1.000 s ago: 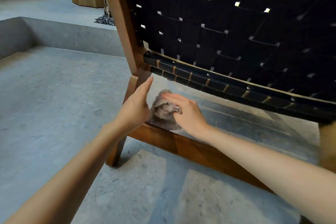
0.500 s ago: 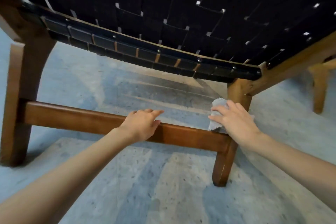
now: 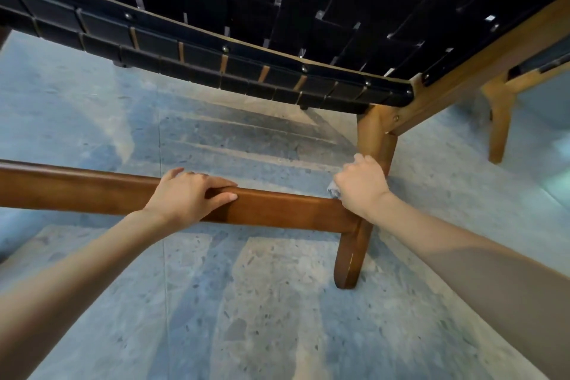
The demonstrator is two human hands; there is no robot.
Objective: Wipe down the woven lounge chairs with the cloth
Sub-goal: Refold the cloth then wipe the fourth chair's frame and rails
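Well, from the head camera I am looking down and under the chair (image 3: 462,92), whose wooden frame runs across the top of the picture. Its seat (image 3: 277,9) is made of wide black straps woven over and under each other, wrapped around the front rail and pinned with small round studs.

Below the seat a brown wooden crossbar (image 3: 77,188) runs from the left edge to a rear leg (image 3: 351,256), which stands on the floor (image 3: 246,318). The floor is grey speckled stone with pale and bluish bands. A second leg (image 3: 498,133) stands farther off at the right.

My left hand (image 3: 191,194) lies on the crossbar near its middle. Its fingers are stretched out fairly straight along the top of the bar and the thumb lies on the near face, so the hand rests there relaxed rather than clenched.

My right hand (image 3: 361,185) is curled into a fist around the cloth (image 3: 334,193). It sits at the joint where the crossbar meets the leg, knuckles up and against the leg. Only a small pale grey fold of the cloth pokes out at the left side of the fist, touching the top of the crossbar's end; the rest is hidden inside the hand.

Both forearms reach in from the bottom corners.
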